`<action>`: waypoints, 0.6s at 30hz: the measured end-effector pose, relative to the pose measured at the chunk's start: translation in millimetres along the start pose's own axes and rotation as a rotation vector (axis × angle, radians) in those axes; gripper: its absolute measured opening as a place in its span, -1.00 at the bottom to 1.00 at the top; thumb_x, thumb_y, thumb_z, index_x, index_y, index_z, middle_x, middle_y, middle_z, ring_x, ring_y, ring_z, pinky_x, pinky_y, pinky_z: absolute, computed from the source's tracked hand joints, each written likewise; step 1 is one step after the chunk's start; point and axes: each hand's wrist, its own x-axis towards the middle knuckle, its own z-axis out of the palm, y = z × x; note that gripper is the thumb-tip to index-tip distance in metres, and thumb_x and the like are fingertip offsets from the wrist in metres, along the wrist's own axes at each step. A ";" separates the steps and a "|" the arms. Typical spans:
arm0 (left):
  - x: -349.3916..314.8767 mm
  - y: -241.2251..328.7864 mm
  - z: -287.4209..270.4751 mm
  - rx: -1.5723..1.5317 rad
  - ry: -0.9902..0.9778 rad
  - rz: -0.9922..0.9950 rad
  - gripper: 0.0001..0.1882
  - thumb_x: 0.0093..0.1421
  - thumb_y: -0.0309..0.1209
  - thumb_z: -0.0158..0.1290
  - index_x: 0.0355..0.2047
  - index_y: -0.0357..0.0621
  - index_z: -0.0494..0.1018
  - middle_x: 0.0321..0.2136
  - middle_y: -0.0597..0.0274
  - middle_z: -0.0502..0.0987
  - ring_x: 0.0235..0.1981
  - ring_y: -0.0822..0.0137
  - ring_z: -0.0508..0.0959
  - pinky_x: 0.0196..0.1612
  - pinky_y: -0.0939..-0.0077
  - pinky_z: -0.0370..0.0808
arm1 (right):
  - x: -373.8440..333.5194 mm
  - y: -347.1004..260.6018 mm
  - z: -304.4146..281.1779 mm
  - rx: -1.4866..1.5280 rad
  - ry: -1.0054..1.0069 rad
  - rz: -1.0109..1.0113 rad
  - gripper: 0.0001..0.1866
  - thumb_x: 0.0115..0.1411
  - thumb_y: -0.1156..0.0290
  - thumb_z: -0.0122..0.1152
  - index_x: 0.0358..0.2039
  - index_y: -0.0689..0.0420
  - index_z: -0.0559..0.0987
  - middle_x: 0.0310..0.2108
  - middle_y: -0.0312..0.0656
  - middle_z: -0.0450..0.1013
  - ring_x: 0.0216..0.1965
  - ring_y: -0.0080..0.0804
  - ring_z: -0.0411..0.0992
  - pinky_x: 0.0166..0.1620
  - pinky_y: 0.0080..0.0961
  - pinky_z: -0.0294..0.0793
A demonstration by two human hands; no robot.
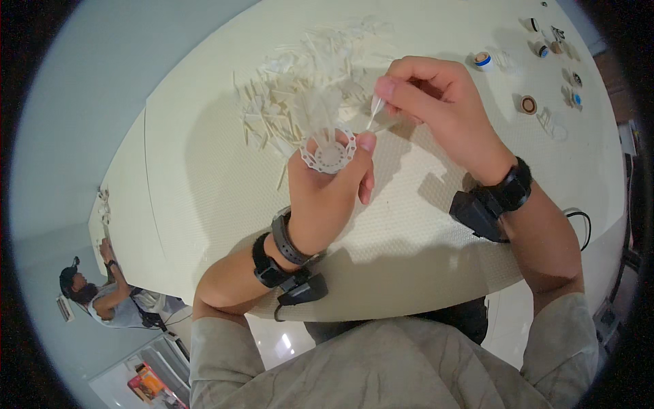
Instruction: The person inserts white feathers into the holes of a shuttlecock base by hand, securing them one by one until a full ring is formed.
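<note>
My left hand [323, 194] is closed around a white round piece [330, 157] with a ring of small holes along its rim. Several pale feathers [325, 112] appear to stand up from the far side of this piece; where they join it is hard to make out. Up and to the right, my right hand [436, 102] pinches a slim white feather [373, 116] between thumb and fingers. Its lower tip comes close to my left thumb, beside the rim. Behind the left hand lies a loose pile of white feathers [279, 95] with cream shafts.
At the right of the white textured table [245, 225] stand small round pieces, one blue-banded [483, 61] and one brown-topped [528, 104], near clear thin parts [552, 126]. Black devices [303, 290] sit on my wrists. Another person [112, 296] works at the far left.
</note>
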 end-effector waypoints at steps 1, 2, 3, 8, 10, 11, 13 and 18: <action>-0.6 0.0 -1.1 0.001 0.001 -0.001 -0.85 0.31 -0.41 0.13 -0.33 -0.14 0.38 -0.70 0.25 0.40 -0.75 0.44 0.36 -0.70 0.55 0.27 | 0.5 -3.0 0.4 0.008 0.010 0.023 -0.77 0.28 0.30 0.30 -0.41 0.20 0.65 -0.56 -0.47 0.44 -0.51 -0.80 0.27 -0.45 -0.73 0.20; -1.2 -0.3 -2.5 0.018 0.003 0.011 -0.85 0.32 -0.40 0.13 -0.33 -0.15 0.38 -0.70 0.25 0.40 -0.75 0.44 0.36 -0.70 0.55 0.27 | 0.7 -4.7 1.5 0.016 0.020 0.045 -0.76 0.29 0.29 0.28 -0.40 0.20 0.66 -0.55 -0.46 0.47 -0.50 -0.79 0.29 -0.44 -0.73 0.22; -0.1 -1.1 -1.5 0.034 0.000 0.024 -0.85 0.32 -0.40 0.13 -0.33 -0.15 0.39 -0.71 0.26 0.40 -0.75 0.45 0.36 -0.70 0.55 0.27 | 0.3 -4.5 0.7 0.015 0.023 0.045 -0.76 0.29 0.29 0.28 -0.40 0.20 0.66 -0.55 -0.46 0.47 -0.50 -0.79 0.29 -0.44 -0.73 0.22; 0.1 -1.6 0.1 0.037 0.006 0.031 -0.85 0.33 -0.40 0.12 -0.33 -0.16 0.40 -0.70 0.26 0.41 -0.76 0.45 0.36 -0.70 0.56 0.27 | 0.3 -1.1 -2.3 0.039 0.004 0.035 -0.72 0.33 0.25 0.23 -0.37 0.22 0.66 -0.52 -0.44 0.50 -0.47 -0.77 0.33 -0.41 -0.72 0.27; 0.6 -1.6 -0.5 0.019 0.012 0.040 -0.85 0.33 -0.40 0.11 -0.34 -0.17 0.40 -0.70 0.26 0.41 -0.76 0.46 0.36 -0.71 0.56 0.27 | 0.5 -1.2 -1.3 0.081 0.008 0.041 -0.72 0.33 0.24 0.23 -0.37 0.21 0.66 -0.52 -0.44 0.50 -0.48 -0.78 0.32 -0.42 -0.73 0.25; 0.8 -1.7 -2.3 0.047 -0.007 0.052 -0.85 0.34 -0.40 0.11 -0.34 -0.17 0.40 -0.70 0.26 0.41 -0.76 0.46 0.36 -0.71 0.55 0.27 | 0.6 -1.4 -0.8 0.123 0.013 0.048 -0.71 0.34 0.23 0.23 -0.36 0.21 0.65 -0.52 -0.44 0.49 -0.48 -0.79 0.31 -0.42 -0.74 0.24; 0.3 -3.4 -2.9 0.075 -0.026 0.059 -0.85 0.34 -0.40 0.11 -0.33 -0.17 0.41 -0.69 0.26 0.40 -0.75 0.46 0.35 -0.71 0.55 0.27 | 0.1 -2.3 0.7 0.080 -0.007 0.045 -0.72 0.33 0.22 0.24 -0.36 0.20 0.65 -0.53 -0.45 0.48 -0.49 -0.80 0.30 -0.44 -0.74 0.22; 0.6 0.9 -4.4 -0.019 -0.015 -0.030 -0.81 0.28 -0.51 0.17 -0.32 -0.19 0.33 -0.65 0.30 0.43 -0.68 0.51 0.42 -0.65 0.59 0.33 | -1.6 0.6 -3.4 -0.092 -0.111 -0.011 -0.75 0.30 0.23 0.28 -0.34 0.18 0.64 -0.55 -0.50 0.42 -0.52 -0.83 0.26 -0.47 -0.75 0.19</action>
